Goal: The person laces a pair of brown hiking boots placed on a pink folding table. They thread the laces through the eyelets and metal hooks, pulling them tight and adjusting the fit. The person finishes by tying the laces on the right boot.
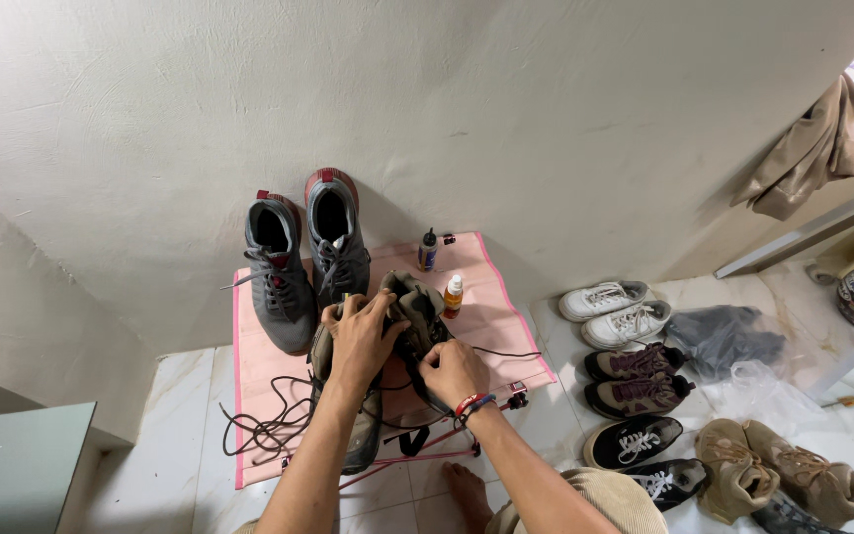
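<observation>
Holding a brown boot (402, 326) over the pink table (506, 326), left hand (360, 336) fingers clamped on its collar, right hand (452, 371) pinching the side by the eyelets. Best keep the collar steady; loose laces (269, 425) trail left, grey sneakers (303, 262) just behind.

Left hand (363, 336), right hand (452, 371) grip olive boot (412, 307) on pink mat (491, 297).
</observation>
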